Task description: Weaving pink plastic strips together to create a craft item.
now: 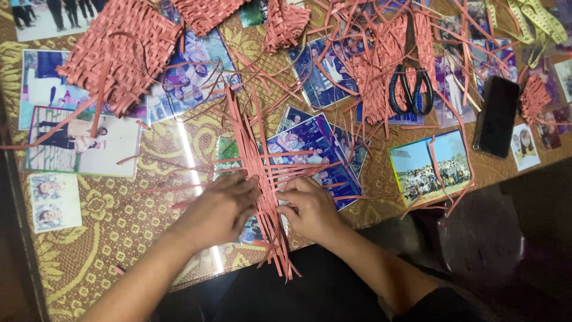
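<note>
Dim indoor light, a bright overhead glare streak on the glass tabletop [192,164], edges dark and soft.

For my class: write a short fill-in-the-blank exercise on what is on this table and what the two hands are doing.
1. Both hands, the left hand and the right hand, press on a weave of ____ strips.
2. The scissors have ____ handles.
3. Right of the scissors lies a dark ____.
4. Under the table's glass lie many printed ____.

Missing words: pink; black; phone; photographs
</note>
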